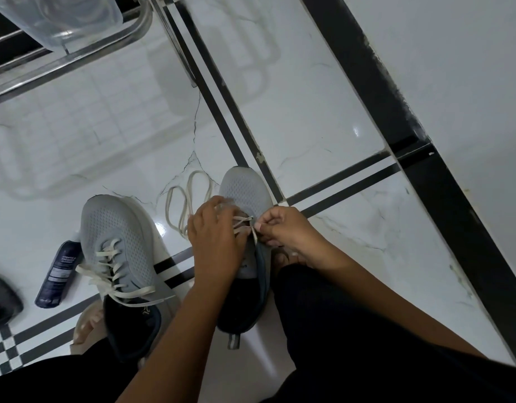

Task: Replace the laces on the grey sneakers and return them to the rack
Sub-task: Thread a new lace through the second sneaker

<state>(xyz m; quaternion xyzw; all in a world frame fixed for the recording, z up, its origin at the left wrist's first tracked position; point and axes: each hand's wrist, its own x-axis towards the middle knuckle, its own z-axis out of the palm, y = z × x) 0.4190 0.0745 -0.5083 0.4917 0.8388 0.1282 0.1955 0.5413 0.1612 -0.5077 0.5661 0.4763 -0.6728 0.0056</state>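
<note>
Lacing step under way on the right-hand grey mesh sneaker on the white marble floor: left hand and right hand each pinch its cream flat lace at the lowest eyelets, next likely crossing upward; the left-hand grey mesh sneaker looks laced but untied.

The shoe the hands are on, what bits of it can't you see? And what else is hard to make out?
- Right shoe, head view: its eyelets and tongue are hidden under the left hand and right hand.
- Lace: where its end goes is covered by fingers.
- Spray bottle: the label print is too small to read.
- Dark thing: cut off by the left edge.
- Rack: cut off by the top edge.
</note>
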